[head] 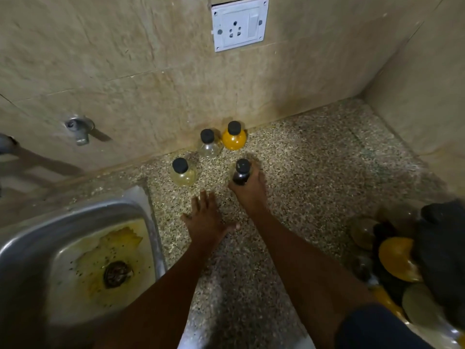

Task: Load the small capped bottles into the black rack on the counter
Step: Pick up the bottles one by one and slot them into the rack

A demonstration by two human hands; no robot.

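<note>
My right hand [247, 187] curls round a small dark glass bottle with a black cap [241, 172], upright on the speckled stone counter [314, 172]. My left hand [207, 221] lies flat, fingers spread. Three round black-capped bottles stand toward the counter's back edge: orange [234, 137], clear [209, 144], pale yellow [181, 171]. The black rack [437, 248] sits blurred at the right edge.

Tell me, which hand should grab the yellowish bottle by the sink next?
Probably the left hand. It is open, holds nothing, and lies just below the yellowish bottle. The right hand already grips the dark bottle.
</note>
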